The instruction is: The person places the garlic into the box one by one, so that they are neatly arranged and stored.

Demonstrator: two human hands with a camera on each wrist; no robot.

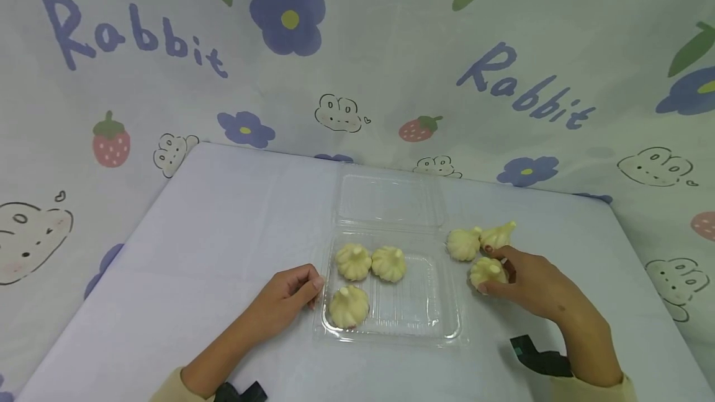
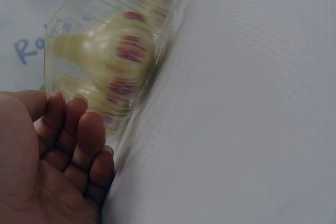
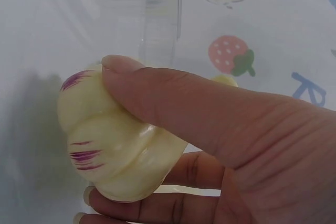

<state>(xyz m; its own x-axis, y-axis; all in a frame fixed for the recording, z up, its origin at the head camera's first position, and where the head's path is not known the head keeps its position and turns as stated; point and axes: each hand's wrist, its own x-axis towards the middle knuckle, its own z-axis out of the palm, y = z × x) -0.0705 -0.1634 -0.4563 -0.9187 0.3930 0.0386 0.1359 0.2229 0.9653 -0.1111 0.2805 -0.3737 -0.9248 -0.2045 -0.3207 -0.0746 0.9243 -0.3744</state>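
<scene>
A clear plastic clamshell box (image 1: 413, 327) lies with its lid folded back on the white table. In its left half sit three pale garlic bulbs (image 1: 354, 261), two at the back and one in front. At the box's left rim my left hand (image 1: 290, 296) pinches the edge between thumb and curled fingers. Right of the box, my right hand (image 1: 533, 284) grips another garlic bulb (image 3: 121, 135) between thumb and fingers. Purple streaks mark this bulb in the right wrist view. Just behind it, two more garlic bulbs (image 1: 463, 245) lie side by side on the table.
The box's transparent lid (image 1: 388, 200) lies toward the table's back edge. Behind the white table (image 1: 223, 222) hangs a cloth (image 1: 368, 67) printed with flowers, strawberries and rabbits. Dark straps (image 1: 542, 361) show near both wrists.
</scene>
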